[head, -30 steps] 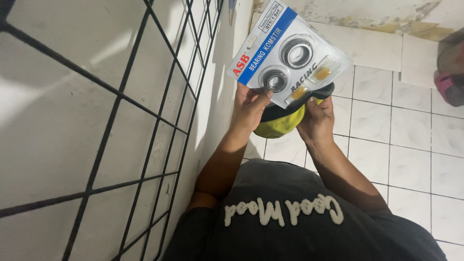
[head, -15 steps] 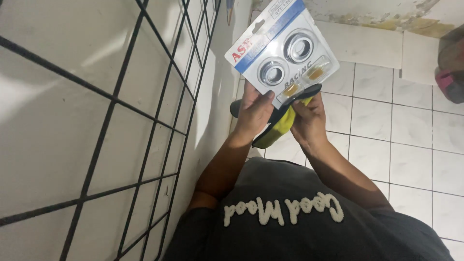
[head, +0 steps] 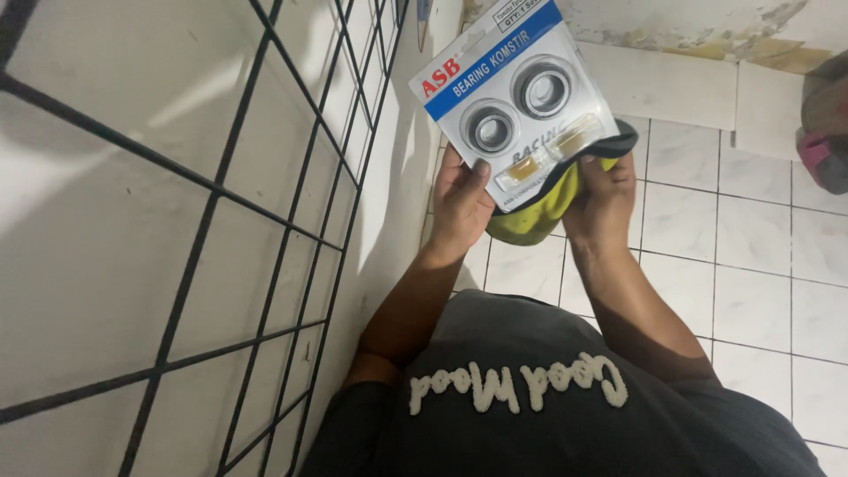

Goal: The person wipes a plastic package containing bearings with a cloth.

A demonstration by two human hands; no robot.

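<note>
Head cam: you've got a blister pack of bearings (head: 517, 106) up in front of you, both hands on its lower edge. Your left hand (head: 459, 208) is curled round the bottom left corner, thumb pressed on the front of the card, fingers behind it. Your right hand (head: 603, 199) grips the bottom right side, thumb on top, and it's also holding a yellow-green cloth w/ a dark edge (head: 539, 212) bunched just under the pack, between both hands. Two round steel bearings and two small amber bits sit under the clear plastic, above your thumbs. Black wire grid (head: 265, 230) runs along the wall, left of your left arm. White floor tiles (head: 751, 274) below and right of your right hand. Dark tee (head: 565, 415) w/ white lettering nearest the cam.
</note>
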